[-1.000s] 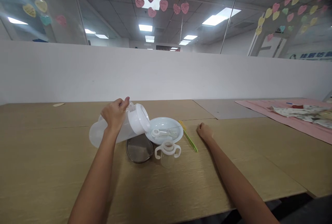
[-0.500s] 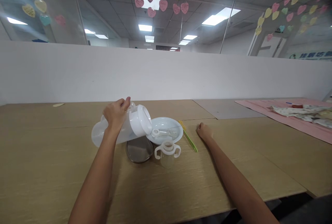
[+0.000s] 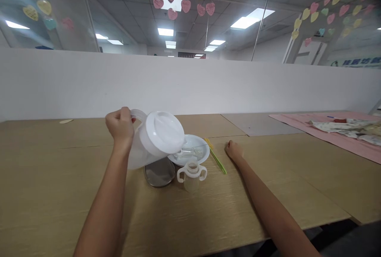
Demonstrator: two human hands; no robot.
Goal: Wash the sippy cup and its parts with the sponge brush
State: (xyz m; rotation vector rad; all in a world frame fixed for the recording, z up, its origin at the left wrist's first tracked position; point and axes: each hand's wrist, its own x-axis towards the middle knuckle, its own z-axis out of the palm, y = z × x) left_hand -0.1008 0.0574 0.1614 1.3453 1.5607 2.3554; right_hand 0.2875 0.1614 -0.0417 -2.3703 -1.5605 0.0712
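My left hand (image 3: 121, 126) is wrapped round the handle of a translucent plastic pitcher (image 3: 137, 151) with a white lid. The pitcher is tilted, its lid end turned to the right above a dark grey metal tray (image 3: 160, 173) and partly covering a white bowl (image 3: 205, 151). Inside the bowl lies a clear bottle-like piece (image 3: 190, 153). In front of the bowl stands a baby bottle (image 3: 192, 183) with two white side handles and an uncovered neck. My right hand (image 3: 234, 149) rests on the table with curled fingers, right of a green-and-yellow brush-like stick (image 3: 217, 157). Whether it holds anything is hidden.
The wooden table (image 3: 268, 185) runs to a low white wall (image 3: 208, 86) with glass above. A pink cloth (image 3: 293, 124) with printed fabric (image 3: 342, 128) on it lies at the right. A small flat pale piece (image 3: 66, 121) sits at the far left.
My left hand has moved left and slightly up, and the pitcher has swung so its lid faces me more. My right hand and the things on the table have stayed in place.
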